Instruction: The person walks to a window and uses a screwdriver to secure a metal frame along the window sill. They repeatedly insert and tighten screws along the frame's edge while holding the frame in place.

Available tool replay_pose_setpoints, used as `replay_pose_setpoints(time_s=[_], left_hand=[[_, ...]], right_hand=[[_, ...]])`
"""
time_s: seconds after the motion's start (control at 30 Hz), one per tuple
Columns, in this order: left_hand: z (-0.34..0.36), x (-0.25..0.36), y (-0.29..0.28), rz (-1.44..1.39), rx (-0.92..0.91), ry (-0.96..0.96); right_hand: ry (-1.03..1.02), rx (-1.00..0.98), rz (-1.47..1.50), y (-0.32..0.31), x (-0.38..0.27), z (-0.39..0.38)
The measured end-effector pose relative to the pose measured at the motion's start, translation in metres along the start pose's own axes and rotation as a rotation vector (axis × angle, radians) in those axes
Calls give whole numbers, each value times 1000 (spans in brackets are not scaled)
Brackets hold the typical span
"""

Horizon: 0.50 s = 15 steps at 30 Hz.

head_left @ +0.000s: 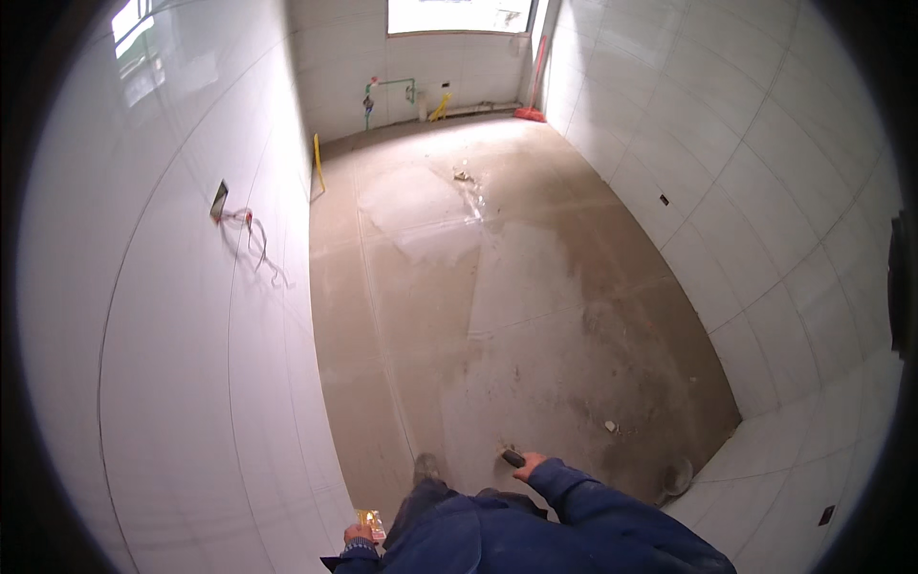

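Gripped in the right hand (531, 467), reaching ahead of the body from a dark-blue fabric sleeve (564, 480): a stubby, dark, oblong hand tool (514, 458), with fingers curled narrowly around its near end. Too small to tell: bristled or bladed at the tip, touching the floor or just above. Pinched in the left hand (357, 534), low beside the glossy white panelled left wall (172, 335): a small, flat, gold-and-white packet-like piece (373, 522), with exact finger placement impossible to tell. Spread below: a matt brown floor (349, 364) with a broad, pale, dusty patch.

For good work at floor level, by judgement: hold the tool low and firmly, favour short, even strokes, and press lightly to avoid raising dust. Best to pick up the small, whitish, rough chip (610, 427) to the right before working there, to hold the gold-and-white piece clear of grit, and to mind the dull grey shoe (426, 467) near the tool.
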<state>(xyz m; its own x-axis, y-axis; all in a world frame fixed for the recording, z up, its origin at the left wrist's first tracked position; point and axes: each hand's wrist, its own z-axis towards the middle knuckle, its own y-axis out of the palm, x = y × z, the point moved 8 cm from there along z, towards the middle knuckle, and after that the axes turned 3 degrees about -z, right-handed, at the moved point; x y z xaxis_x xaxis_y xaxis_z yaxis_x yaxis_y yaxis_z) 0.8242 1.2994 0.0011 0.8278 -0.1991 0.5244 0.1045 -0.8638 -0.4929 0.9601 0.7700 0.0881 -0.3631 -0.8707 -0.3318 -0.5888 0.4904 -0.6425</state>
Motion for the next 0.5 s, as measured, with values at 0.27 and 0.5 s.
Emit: replay_pose_setpoints(time_s=[0.27, 0.5], left_hand=[[115, 209, 0, 143, -21, 252], [164, 324, 33, 136, -112, 343]], right_hand=[[199, 139, 239, -61, -39, 41], [228, 125, 333, -95, -76, 102]])
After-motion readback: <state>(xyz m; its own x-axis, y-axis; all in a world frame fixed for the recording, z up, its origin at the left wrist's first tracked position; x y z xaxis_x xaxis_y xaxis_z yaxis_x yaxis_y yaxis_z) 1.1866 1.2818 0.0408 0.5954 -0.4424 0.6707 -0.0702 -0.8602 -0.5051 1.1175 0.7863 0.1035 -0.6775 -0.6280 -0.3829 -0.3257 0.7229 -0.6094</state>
